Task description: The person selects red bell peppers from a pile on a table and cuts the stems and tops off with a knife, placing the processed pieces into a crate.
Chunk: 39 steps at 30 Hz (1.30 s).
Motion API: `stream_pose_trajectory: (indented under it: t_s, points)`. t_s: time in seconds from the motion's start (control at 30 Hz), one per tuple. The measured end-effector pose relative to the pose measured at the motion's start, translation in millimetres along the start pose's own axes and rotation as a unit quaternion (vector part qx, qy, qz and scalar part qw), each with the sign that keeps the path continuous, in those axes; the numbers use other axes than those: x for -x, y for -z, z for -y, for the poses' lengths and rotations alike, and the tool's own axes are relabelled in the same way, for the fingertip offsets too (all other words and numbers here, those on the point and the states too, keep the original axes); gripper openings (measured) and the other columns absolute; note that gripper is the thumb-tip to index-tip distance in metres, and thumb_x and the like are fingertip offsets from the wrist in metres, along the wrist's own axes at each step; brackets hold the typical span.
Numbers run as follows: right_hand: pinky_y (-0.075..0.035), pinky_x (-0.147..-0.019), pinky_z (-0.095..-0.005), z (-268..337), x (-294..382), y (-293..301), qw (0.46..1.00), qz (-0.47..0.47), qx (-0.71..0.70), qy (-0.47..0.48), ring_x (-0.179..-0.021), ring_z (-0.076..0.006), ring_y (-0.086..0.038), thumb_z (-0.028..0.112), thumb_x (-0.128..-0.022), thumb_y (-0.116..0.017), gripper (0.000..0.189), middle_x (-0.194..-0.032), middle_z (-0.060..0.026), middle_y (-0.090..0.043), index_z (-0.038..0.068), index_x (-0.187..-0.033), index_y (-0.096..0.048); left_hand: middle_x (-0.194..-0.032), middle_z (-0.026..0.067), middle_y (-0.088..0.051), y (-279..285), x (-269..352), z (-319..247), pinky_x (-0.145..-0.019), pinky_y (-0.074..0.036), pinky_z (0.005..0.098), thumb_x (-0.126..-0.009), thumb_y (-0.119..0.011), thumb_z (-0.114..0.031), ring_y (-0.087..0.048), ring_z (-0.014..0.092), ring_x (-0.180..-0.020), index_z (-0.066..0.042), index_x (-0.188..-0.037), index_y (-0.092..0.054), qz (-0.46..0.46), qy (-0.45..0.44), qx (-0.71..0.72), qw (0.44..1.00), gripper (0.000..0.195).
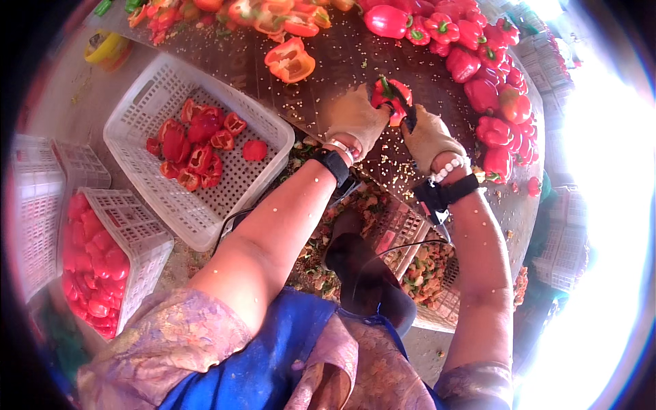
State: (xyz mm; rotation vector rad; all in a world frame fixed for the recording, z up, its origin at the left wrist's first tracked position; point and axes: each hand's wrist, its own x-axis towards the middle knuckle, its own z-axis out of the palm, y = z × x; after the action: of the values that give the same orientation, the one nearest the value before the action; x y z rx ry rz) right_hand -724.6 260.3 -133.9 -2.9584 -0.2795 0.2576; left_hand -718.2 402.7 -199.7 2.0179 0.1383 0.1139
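Observation:
My left hand, in a beige work glove, grips a red bell pepper above the brown table. The pepper's green stem points up and to the left. My right hand, gloved the same way, is closed around a dark tool, seemingly a small knife, that lies against the pepper. The fingers hide part of it, so how deep it sits in the pepper cannot be seen. Beyond my hands, a halved orange-red pepper lies cut side up among scattered seeds.
A white perforated crate at the left holds several cut red peppers. Whole red peppers line the table's right side; cut halves lie at the far edge. Below stands a crate of pepper scraps. Another crate holds red pieces.

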Motion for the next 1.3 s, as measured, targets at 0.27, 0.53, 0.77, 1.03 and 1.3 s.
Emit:
stream_pose_trajectory:
  t_s: [0.27,0.53,0.77,1.03,1.3]
  points:
    - [-0.050,-0.076,-0.0483,-7.6,8.2,-25.9,0.998,-0.026,0.018,-0.059,-0.087,-0.0439,-0.060,0.023,-0.086,-0.059,0.036,-0.088,-0.0285,-0.062,-0.003,-0.109,-0.050,-0.098,0.0190,-0.064,-3.3,4.0,-0.1,-0.084,-0.047,0.0434,-0.080,-0.063,-0.030,-0.060,0.038,-0.095,-0.007,-0.105,-0.063,0.027,-0.003,-0.027,0.999,0.033]
    - [-0.050,-0.074,-0.0468,-22.7,-12.6,-47.4,0.997,0.052,-0.022,-0.050,-0.088,-0.0447,-0.059,0.018,-0.087,-0.056,0.030,-0.089,-0.0274,-0.062,-0.002,-0.109,-0.052,-0.099,0.0173,-0.064,-9.4,5.7,1.5,-0.087,-0.046,0.0434,-0.080,-0.061,-0.034,-0.060,0.036,-0.098,-0.005,-0.104,-0.062,0.004,-0.043,-0.129,0.991,0.038]
    - [-0.049,-0.078,-0.0438,-40.8,79.0,-64.8,0.980,-0.018,-0.168,-0.105,-0.092,-0.0407,-0.060,0.020,-0.088,-0.058,0.034,-0.093,-0.0251,-0.064,-0.002,-0.113,-0.050,-0.100,0.0200,-0.063,-6.9,-6.7,5.6,-0.084,-0.047,0.0445,-0.082,-0.058,-0.033,-0.060,0.037,-0.096,-0.002,-0.099,-0.061,0.008,-0.038,-0.165,0.986,0.036]
    - [-0.043,-0.050,-0.0261,-45.3,73.5,-55.8,0.826,-0.156,-0.497,-0.218,-0.056,-0.0060,-0.049,0.017,-0.084,-0.069,0.018,-0.070,0.0024,-0.057,0.003,-0.092,-0.062,-0.101,0.0232,-0.063,18.9,-26.5,9.4,-0.084,-0.047,0.0447,-0.087,-0.053,-0.048,-0.060,0.038,-0.099,-0.001,-0.105,-0.060,0.047,0.095,-0.001,0.994,0.051]
    - [-0.045,-0.058,-0.0250,-1.4,-30.0,-57.8,0.800,-0.276,-0.527,-0.078,-0.066,-0.0083,-0.057,0.018,-0.085,-0.067,0.017,-0.073,-0.0005,-0.065,0.002,-0.089,-0.067,-0.100,0.0178,-0.064,5.7,-10.8,-3.4,-0.084,-0.048,0.0404,-0.074,-0.072,-0.021,-0.060,0.038,-0.099,-0.009,-0.112,-0.052,0.056,-0.055,-0.012,0.997,0.045]
